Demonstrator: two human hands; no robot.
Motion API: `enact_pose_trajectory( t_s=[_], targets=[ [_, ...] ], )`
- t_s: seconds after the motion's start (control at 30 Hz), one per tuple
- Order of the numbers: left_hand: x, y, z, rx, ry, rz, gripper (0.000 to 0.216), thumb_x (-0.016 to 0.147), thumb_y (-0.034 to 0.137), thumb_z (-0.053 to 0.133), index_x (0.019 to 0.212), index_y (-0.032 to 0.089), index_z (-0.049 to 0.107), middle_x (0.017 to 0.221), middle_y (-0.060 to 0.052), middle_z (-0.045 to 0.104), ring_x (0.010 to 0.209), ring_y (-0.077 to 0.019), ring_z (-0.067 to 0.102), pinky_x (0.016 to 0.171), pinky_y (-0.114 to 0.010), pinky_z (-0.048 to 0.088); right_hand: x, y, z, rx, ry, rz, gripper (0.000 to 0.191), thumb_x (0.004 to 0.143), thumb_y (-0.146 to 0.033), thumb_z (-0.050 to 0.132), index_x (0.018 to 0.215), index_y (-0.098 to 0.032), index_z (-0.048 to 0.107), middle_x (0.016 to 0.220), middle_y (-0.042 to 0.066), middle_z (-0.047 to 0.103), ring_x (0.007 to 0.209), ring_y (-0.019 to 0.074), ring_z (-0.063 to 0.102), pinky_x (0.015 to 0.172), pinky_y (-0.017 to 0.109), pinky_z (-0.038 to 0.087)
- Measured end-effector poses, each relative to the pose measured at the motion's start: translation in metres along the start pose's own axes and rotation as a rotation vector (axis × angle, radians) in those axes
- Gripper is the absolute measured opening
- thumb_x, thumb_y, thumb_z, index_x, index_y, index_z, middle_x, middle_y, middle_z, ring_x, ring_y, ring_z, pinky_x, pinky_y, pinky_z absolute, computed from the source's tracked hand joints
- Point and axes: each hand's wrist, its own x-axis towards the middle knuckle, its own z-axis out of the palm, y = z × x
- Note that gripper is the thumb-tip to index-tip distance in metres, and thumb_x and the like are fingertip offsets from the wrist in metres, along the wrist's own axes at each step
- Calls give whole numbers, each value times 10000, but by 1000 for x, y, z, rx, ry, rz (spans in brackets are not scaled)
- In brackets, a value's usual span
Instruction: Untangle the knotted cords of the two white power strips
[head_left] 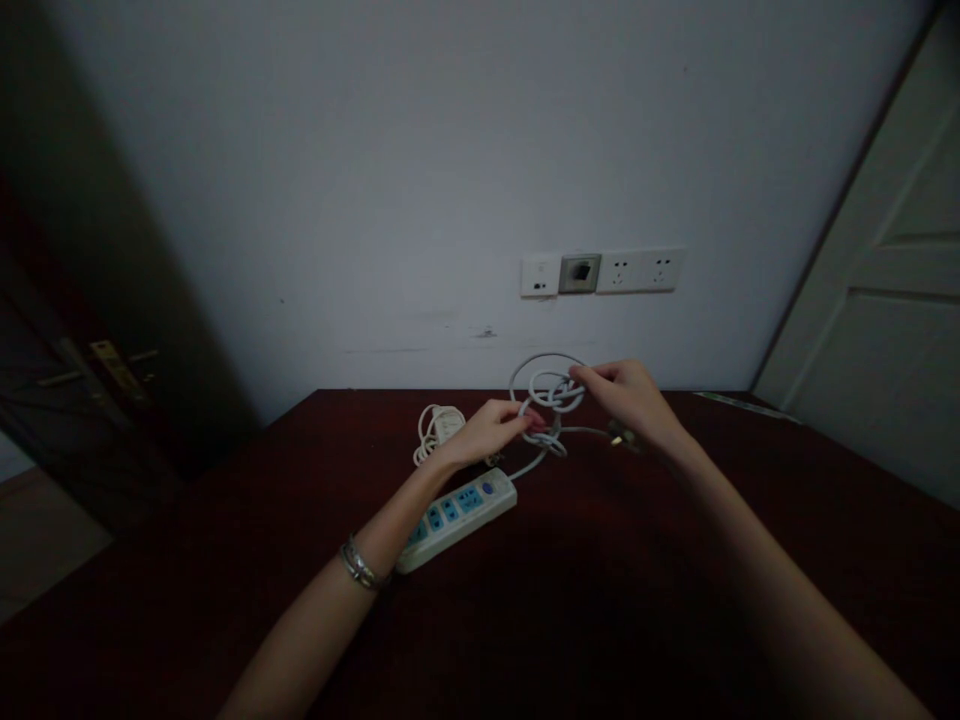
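A white power cord [556,392], looped and tangled, is stretched between my two hands above the dark red table. My left hand [491,432] pinches the lower left of the tangle. On the upper right, my right hand [622,390] grips a loop between thumb and fingers. The cord runs down to a white power strip [469,508] with blue sockets, which lies partly behind my left forearm. Below my right hand hangs a plug [621,438] with metal prongs, dim and partly hidden by the wrist.
Behind my left hand, a white adapter [448,424] with a coiled cable lies on the dark red table [600,600]. On the wall above are socket panels [640,270] and a grey switch plate [580,272]. Doors stand at both sides.
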Motion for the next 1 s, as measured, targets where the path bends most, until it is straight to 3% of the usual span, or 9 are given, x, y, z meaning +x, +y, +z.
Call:
enact_pose_trajectory(
  t_s=[0.17,0.33,0.73,1.0],
  targets=[
    [1,-5,-8,-197,16,-61,301,812,411,580,850,113,585,779,-68,663,723,-128,626,682,-240,469,3,6,-5,-15,2,3,482,742,-540,450,557,-121,598,448,-34,257,467,86,259,476,254,192],
    [4,-16,-6,-320,78,-103,331,810,460,561,799,131,524,646,-18,603,588,-100,594,546,-188,441,3,5,-7,-48,-3,1,491,744,-554,441,557,-126,592,458,-33,254,465,84,258,467,249,201],
    [6,-31,2,-375,53,-88,355,831,506,479,850,152,492,488,67,460,364,-52,400,369,-151,313,1,2,-11,-16,-87,-91,490,765,-536,477,611,-114,672,459,11,476,486,118,395,470,247,293],
    [3,-21,-4,-370,1,-100,373,815,538,496,868,169,479,422,115,344,316,-47,316,407,-213,454,2,7,-11,47,-215,-137,505,789,-556,473,664,-114,681,518,25,534,523,126,440,492,242,320]
  ],
)
